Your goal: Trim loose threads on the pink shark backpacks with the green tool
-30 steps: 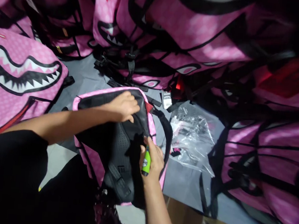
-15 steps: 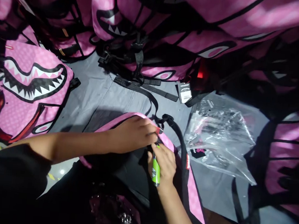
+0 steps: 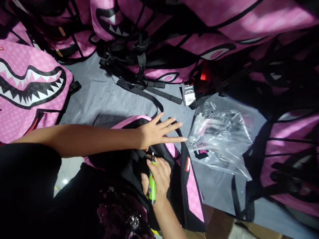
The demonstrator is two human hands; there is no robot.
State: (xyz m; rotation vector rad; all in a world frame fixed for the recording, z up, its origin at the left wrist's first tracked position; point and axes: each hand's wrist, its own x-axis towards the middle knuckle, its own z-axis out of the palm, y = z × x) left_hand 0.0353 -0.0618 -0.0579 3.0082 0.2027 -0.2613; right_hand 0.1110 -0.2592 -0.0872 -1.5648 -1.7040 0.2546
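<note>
My left hand (image 3: 160, 132) is stretched out with its fingers spread, over the upper edge of a pink and black backpack (image 3: 194, 197). Nothing shows in its fingers, though the palm side is hidden. Just below it, my right hand (image 3: 162, 175) grips a slim bright green pen-shaped tool (image 3: 152, 185) with a dark, metal-like tip pointing away from me. The backpack lies in front of my body, its black side facing up. A black strap with a small red label (image 3: 188, 164) runs along its right side.
A clear plastic bag (image 3: 222, 131) lies on the grey cloth-covered table (image 3: 90, 81) to the right. A pink backpack with a toothed mouth (image 3: 27, 83) stands left. More pink backpacks (image 3: 217, 46) crowd the back, with loose straps and a white tag (image 3: 189, 96). Another backpack (image 3: 292, 148) is at right.
My left hand has let go near the red piece at the backpack's edge and spread its fingers. My right hand has drawn slightly toward me with the green tool. The view has shifted right.
</note>
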